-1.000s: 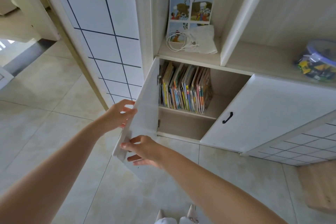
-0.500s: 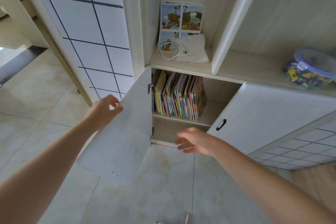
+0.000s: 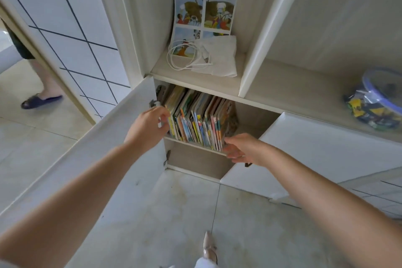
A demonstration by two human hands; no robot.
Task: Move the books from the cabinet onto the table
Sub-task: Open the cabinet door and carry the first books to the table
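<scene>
With door open, both hands (image 3: 191, 135) flank books (image 3: 199, 122).

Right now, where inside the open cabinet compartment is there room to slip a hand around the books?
The bare shelf board right of the upright row of colourful thin books is free, where the right hand reaches. The left end is crowded: the left hand is squeezed between the books and the open white door with its hinge.

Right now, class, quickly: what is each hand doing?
Left hand: fingers curled at the left end of the row of colourful upright books; grip cannot be told.
Right hand: open, fingers at the right end.
</scene>
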